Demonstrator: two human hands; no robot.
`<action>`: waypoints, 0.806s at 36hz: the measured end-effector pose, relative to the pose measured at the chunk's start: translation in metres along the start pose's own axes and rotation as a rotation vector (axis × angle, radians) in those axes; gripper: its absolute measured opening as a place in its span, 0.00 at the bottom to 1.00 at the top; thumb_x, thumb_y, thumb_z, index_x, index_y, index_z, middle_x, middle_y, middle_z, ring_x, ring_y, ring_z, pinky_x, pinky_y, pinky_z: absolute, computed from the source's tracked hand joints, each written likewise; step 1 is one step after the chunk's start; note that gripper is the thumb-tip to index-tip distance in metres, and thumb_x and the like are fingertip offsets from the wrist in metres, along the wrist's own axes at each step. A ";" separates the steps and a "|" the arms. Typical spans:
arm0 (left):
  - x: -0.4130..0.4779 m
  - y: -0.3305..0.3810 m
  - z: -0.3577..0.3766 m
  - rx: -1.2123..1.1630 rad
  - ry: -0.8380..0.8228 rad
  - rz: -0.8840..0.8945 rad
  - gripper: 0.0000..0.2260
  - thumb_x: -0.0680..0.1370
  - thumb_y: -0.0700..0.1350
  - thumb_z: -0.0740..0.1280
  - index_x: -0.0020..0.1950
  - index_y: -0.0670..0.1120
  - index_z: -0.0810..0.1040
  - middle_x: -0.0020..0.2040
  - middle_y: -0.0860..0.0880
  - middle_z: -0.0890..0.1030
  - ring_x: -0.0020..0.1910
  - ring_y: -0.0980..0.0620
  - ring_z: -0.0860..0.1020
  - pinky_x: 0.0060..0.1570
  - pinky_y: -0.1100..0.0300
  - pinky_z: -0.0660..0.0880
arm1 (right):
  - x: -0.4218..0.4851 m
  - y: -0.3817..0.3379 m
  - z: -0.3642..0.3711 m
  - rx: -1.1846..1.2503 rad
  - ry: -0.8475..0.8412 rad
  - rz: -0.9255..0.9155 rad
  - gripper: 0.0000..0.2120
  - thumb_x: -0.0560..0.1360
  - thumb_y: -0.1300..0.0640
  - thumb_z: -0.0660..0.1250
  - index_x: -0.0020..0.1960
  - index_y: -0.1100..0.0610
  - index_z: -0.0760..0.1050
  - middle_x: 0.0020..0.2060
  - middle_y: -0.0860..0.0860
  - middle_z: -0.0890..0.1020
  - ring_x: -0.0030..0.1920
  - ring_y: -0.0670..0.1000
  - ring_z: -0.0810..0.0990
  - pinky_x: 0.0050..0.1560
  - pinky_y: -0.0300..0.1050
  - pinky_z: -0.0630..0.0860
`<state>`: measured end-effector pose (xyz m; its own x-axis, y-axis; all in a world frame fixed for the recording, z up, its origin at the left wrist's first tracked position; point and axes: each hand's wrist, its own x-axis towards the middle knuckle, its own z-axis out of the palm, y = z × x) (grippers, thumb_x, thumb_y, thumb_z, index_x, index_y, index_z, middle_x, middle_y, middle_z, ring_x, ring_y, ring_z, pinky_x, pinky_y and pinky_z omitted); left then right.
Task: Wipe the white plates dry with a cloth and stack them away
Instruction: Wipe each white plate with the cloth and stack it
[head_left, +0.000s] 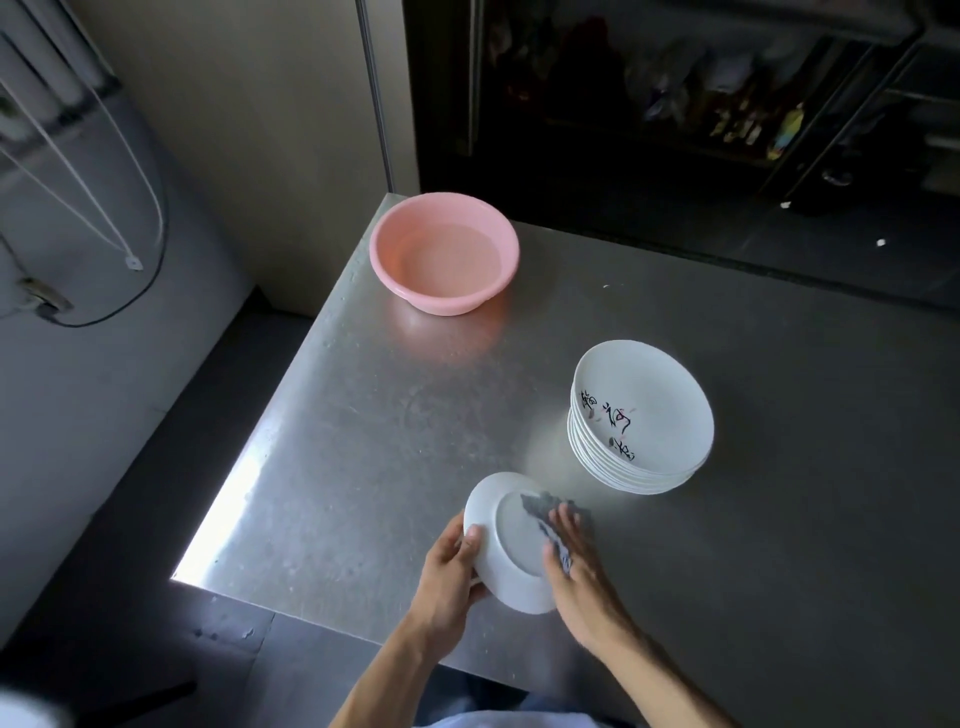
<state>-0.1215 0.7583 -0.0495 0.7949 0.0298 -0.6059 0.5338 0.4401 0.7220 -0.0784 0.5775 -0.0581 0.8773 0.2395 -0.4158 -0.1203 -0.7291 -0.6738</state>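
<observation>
Near the front edge of the steel table (322, 467), a little left of its middle, a white plate (511, 566) is held tilted and raised above the surface, with its underside and foot ring turned up toward the camera. The left hand (452, 577) grips the plate's left rim, thumb on the underside and fingers curled round beneath. The right hand (576, 577) lies nearly flat, its fingers straight, pressing a grey cloth (540, 506) against the plate's right side; the cloth spills past the rim there. Just beyond, toward the table's middle, a stack of white plates (649, 395) stands upright, the top one marked with black brushed characters. Well apart, at the far left corner, sits a pink basin (447, 305) holding water.
</observation>
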 end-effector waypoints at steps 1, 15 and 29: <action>-0.001 0.001 0.001 0.009 -0.010 -0.001 0.17 0.82 0.59 0.66 0.70 0.61 0.78 0.63 0.50 0.84 0.61 0.48 0.84 0.53 0.53 0.82 | 0.008 -0.008 0.000 0.056 0.032 0.073 0.26 0.85 0.49 0.51 0.81 0.55 0.53 0.81 0.49 0.50 0.79 0.42 0.42 0.78 0.41 0.42; -0.005 0.000 -0.007 0.033 -0.037 0.019 0.15 0.79 0.48 0.71 0.66 0.50 0.80 0.63 0.41 0.84 0.61 0.41 0.83 0.56 0.42 0.82 | 0.032 -0.034 -0.013 -0.229 0.020 -0.526 0.24 0.85 0.50 0.54 0.79 0.54 0.60 0.79 0.43 0.56 0.80 0.49 0.53 0.79 0.44 0.49; -0.008 0.004 0.001 0.067 -0.088 0.016 0.19 0.79 0.54 0.73 0.66 0.45 0.81 0.62 0.39 0.84 0.63 0.38 0.82 0.56 0.47 0.82 | 0.014 -0.038 -0.005 -0.452 -0.033 -0.767 0.25 0.85 0.45 0.51 0.79 0.52 0.61 0.80 0.45 0.56 0.81 0.49 0.50 0.80 0.49 0.46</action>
<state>-0.1260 0.7592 -0.0416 0.8244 -0.0441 -0.5643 0.5364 0.3792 0.7540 -0.0591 0.6053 -0.0353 0.6262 0.7791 0.0282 0.6956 -0.5421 -0.4714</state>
